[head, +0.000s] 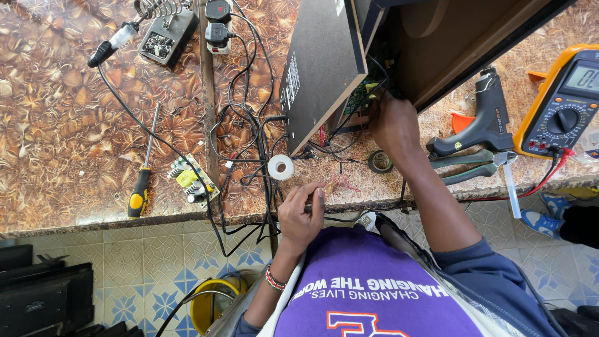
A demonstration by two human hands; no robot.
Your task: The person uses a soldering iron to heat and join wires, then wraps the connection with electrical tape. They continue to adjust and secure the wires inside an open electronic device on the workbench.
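- Lying near the worktop's (75, 137) front edge at far left, a yellow-and-black screwdriver (143, 170) points its shaft toward the back.
- At the back edge, a soldering iron (112, 45) rests just beside its coil stand (167, 32); its black cord runs forward across the brown patterned surface.
- A small green circuit board (192, 181) sits near the front edge, just right of the screwdriver, with tangled black cables (249, 137) beside it.
- A white tape roll (281, 167) lies flat among the cables, near the front edge.
- The left hand (301, 215) hovers over the front edge, fingers curled and pinching a thin dark wire (337, 218) between thumb and forefinger.
- A black speaker cabinet (349, 56) stands opened at the back, its rear panel swung out and a green board visible inside.
- The right hand (394, 125) reaches into the cabinet's gap; its fingertips are hidden there, so its grip cannot be told.
- A dark tape roll (380, 161) lies just beside that wrist.
- A black glue gun (480, 122) and green-handled pliers (468, 167) lie near the front edge, right of the arm.
- A yellow-cased multimeter (564, 103) sits at the right edge, its red and black leads trailing over the front.
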